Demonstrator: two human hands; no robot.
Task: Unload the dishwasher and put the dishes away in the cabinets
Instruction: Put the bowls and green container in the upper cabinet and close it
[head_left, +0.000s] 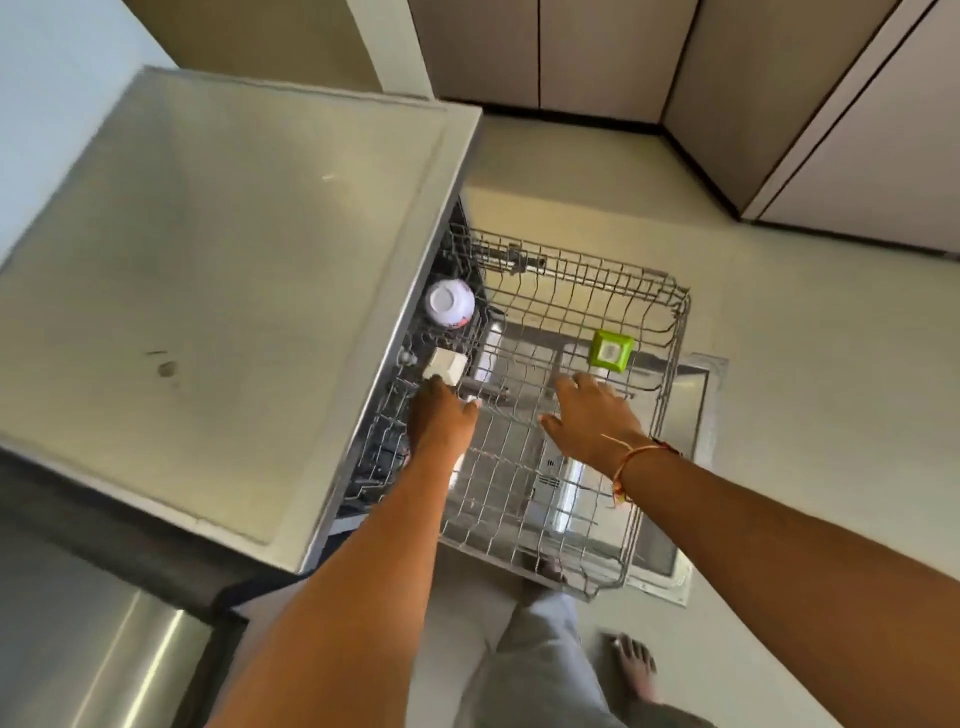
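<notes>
The dishwasher's wire rack (670, 364) is pulled out over the open door. An upside-down white round bowl (450, 303) sits at the rack's back left. Just in front of it is a white square cup (443, 366). A green square bowl (611, 352) sits upside down toward the rack's right side. My left hand (441, 415) reaches into the rack, its fingertips at the white square cup and its thumb spread away from it. My right hand (592, 415) hovers over the rack with fingers spread, just short of the green bowl, holding nothing.
A steel countertop (218, 291) covers the dishwasher on the left. The open dishwasher door (696, 415) lies flat under the rack. Beige cabinet doors (779, 104) line the back and right walls. My bare feet (636, 665) stand on the pale floor beside the door.
</notes>
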